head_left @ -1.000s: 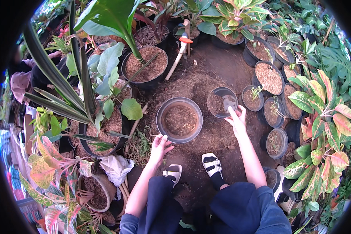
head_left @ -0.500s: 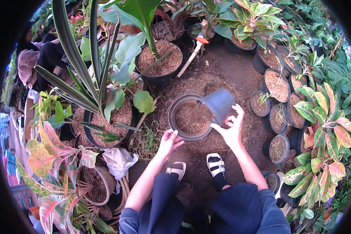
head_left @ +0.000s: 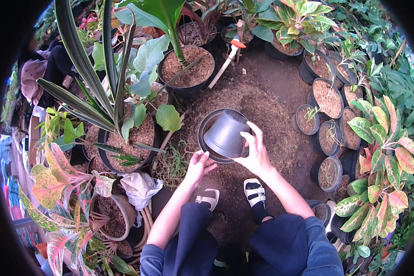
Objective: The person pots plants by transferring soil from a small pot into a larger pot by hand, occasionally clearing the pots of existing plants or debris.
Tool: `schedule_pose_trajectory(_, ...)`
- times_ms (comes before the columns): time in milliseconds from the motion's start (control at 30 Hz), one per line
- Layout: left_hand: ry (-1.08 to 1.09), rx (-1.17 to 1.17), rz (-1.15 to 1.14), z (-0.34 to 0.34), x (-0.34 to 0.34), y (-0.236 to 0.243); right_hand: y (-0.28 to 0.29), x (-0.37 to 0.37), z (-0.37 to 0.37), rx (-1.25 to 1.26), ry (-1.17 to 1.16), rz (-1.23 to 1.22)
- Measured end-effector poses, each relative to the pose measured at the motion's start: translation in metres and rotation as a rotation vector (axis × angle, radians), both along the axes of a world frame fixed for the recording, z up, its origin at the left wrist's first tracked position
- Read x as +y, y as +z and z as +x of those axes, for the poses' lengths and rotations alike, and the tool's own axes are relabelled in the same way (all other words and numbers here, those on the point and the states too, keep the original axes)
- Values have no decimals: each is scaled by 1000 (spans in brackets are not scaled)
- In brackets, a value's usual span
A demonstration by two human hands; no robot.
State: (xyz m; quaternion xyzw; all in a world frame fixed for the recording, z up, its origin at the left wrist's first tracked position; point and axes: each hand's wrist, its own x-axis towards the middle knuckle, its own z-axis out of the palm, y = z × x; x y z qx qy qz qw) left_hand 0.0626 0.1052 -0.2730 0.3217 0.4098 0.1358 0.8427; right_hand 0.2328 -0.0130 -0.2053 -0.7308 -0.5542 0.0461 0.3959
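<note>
A round black plant pot point(head_left: 202, 127) stands on the ground before me, its inside largely covered by a smaller dark pot point(head_left: 226, 134) tilted over it. My right hand point(head_left: 255, 152) grips that smaller pot at its right side, thumb low and fingers higher up. At the near left rim of the lower pot is my left hand point(head_left: 199, 168), thumb and forefinger together on the edge. How much lies inside the lower pot is hidden.
Loose brown potting mix point(head_left: 273, 117) covers the ground around the pots. Pulled roots point(head_left: 170, 165) lie left, near a white plastic bag point(head_left: 141, 191). Several small pots point(head_left: 327, 99) line the right; a large potted plant point(head_left: 187, 69) and an orange-headed stick point(head_left: 227, 64) stand ahead.
The smaller pot has moved left and now tilts over the lower pot, hiding most of its opening. My right hand has gone left with it; my left hand has barely shifted.
</note>
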Motion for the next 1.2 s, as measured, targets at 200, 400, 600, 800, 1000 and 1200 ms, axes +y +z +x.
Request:
schedule_pose_trajectory(200,2,24,19,0,-1,-1,-12,-18,4,-229,52,54)
schedule_pose_trajectory(400,-23,32,8,1,-1,2,-12,-24,17,-240,-21,125)
schedule_pose_trajectory(600,27,97,0,3,-1,1,11,-20,35,554,-424,213)
schedule_pose_trajectory(800,23,53,-83,17,-4,8,-60,-57,85,1327,-745,355)
schedule_pose_trajectory(1000,-92,33,-96,29,-6,-4,-113,-93,102,1914,-883,277)
schedule_pose_trajectory(1200,43,-3,-142,36,-15,-15,-94,-121,86,1899,-895,327)
